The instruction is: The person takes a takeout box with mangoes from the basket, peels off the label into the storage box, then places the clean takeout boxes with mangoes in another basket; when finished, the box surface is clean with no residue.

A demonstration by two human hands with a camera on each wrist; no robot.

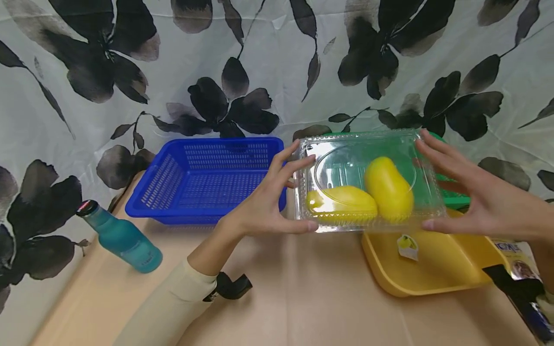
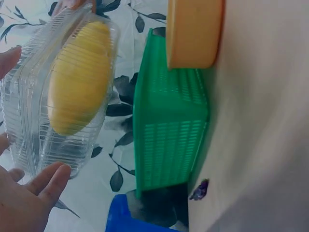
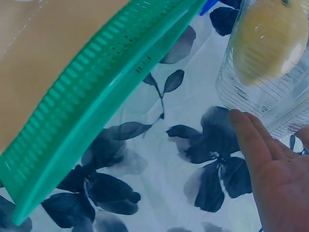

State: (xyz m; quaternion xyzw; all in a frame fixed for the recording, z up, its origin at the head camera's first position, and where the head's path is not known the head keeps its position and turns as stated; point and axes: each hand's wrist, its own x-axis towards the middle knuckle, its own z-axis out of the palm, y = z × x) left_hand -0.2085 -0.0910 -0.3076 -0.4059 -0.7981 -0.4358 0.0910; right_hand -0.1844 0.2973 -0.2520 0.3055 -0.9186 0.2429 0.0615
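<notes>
A clear plastic clamshell container [image 1: 368, 140] is held up above the table between both hands. Two yellow mangoes show through it, one lying sideways [image 1: 342, 202] and one more upright [image 1: 389, 187]. My left hand [image 1: 264, 202] grips its left side, thumb along the lower edge and fingers spread over the upper part. At the opposite side my right hand [image 1: 489, 202] holds it, thumb low and fingers high. In the left wrist view the container [image 2: 29, 96] appears side-on, with a mango [image 2: 82, 77] against its ribbed wall. Fingertips of the right hand [image 3: 280, 183] meet the container [image 3: 270, 107] in the right wrist view.
A blue basket [image 1: 212, 190] stands left of the container. Behind and below it are a green basket [image 1: 454, 199] and a yellow tray [image 1: 415, 283] with a small white tag [image 1: 408, 252]. A teal bottle [image 1: 127, 242] is at left, a printed packet [image 1: 519, 262] at right.
</notes>
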